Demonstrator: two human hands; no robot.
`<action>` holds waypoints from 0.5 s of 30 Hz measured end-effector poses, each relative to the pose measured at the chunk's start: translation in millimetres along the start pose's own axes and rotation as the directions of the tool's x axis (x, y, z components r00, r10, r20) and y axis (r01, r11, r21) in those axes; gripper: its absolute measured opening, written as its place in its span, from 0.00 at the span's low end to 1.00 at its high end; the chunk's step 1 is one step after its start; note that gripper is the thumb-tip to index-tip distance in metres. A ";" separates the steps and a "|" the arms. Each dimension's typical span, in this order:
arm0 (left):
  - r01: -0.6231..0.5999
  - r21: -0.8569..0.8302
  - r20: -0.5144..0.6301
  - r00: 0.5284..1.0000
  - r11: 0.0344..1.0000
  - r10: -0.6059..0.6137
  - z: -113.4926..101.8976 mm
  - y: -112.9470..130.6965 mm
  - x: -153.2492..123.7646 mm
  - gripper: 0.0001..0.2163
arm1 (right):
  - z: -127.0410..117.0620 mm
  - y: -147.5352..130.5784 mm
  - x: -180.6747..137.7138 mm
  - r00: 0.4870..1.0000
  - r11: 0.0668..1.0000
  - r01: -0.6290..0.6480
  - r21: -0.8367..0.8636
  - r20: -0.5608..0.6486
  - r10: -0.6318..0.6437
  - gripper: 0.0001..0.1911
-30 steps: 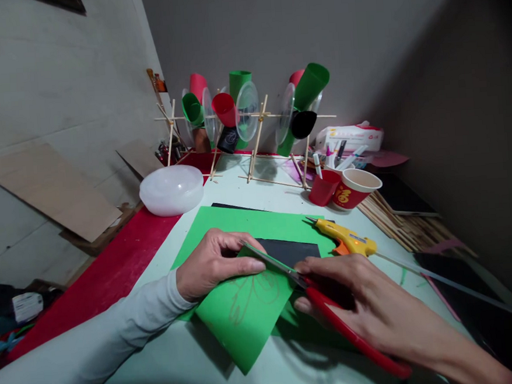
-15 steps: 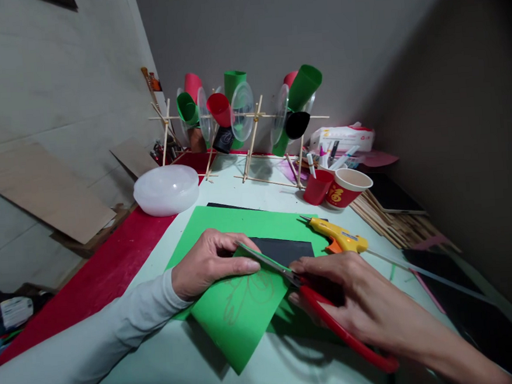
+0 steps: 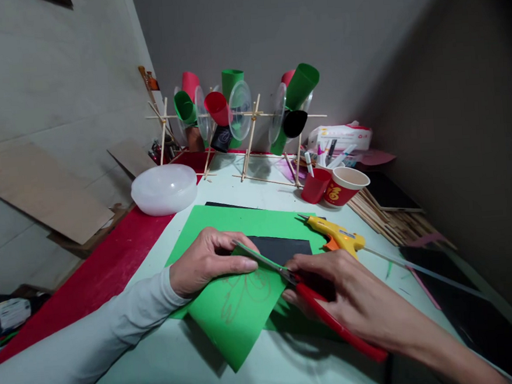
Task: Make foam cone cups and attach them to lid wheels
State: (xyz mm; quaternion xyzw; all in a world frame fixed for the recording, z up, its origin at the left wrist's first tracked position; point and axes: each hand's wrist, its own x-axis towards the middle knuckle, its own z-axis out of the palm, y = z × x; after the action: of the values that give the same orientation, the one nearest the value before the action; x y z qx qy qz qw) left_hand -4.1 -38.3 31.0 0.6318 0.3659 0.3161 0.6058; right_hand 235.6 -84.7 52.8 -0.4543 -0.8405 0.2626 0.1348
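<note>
My left hand [image 3: 206, 263] pinches the upper edge of a small green paper sheet [image 3: 235, 310] that carries a faint pencil drawing. Red-handled scissors [image 3: 317, 310] are gripped in my right hand [image 3: 355, 302], and their blades lie along that same edge, tips close to my left fingers. Under the small sheet lie a larger green sheet [image 3: 240, 222] and a black sheet [image 3: 281, 248] on the pale table [image 3: 277, 372].
A yellow glue gun [image 3: 335, 233] lies right of the sheets. Two red cups [image 3: 335, 189] with pens, a white bowl [image 3: 164, 188], a stick frame with paper cones and clear discs [image 3: 242, 114], a bundle of sticks [image 3: 389, 218] and a red cloth [image 3: 99, 273] surround the work.
The view has drifted slightly, so both hands, paper and scissors sit a little further left in the picture. The grip of each hand is unchanged.
</note>
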 end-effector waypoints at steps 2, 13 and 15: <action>-0.006 0.001 0.007 1.000 1.000 0.006 -0.1 -0.6 0.3 0.07 | -0.5 -0.9 0.2 1.000 1.000 0.009 -0.001 -0.006 -0.009 0.11; -0.016 0.049 -0.054 0.998 0.999 0.019 2.3 -1.2 1.0 0.07 | -4.6 -0.7 1.4 0.999 0.997 0.023 0.071 -0.025 -0.021 0.08; -0.049 0.078 -0.031 0.998 0.996 0.052 -1.8 2.1 1.0 0.06 | -8.9 -0.3 1.7 0.997 0.995 0.005 0.103 -0.080 0.003 0.08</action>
State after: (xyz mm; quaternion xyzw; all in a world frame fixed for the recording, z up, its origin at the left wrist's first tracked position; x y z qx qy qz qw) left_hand -5.0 -36.5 33.2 0.6584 0.3717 0.3275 0.5666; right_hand 238.6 -80.6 60.3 -0.4565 -0.8200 0.2872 0.1917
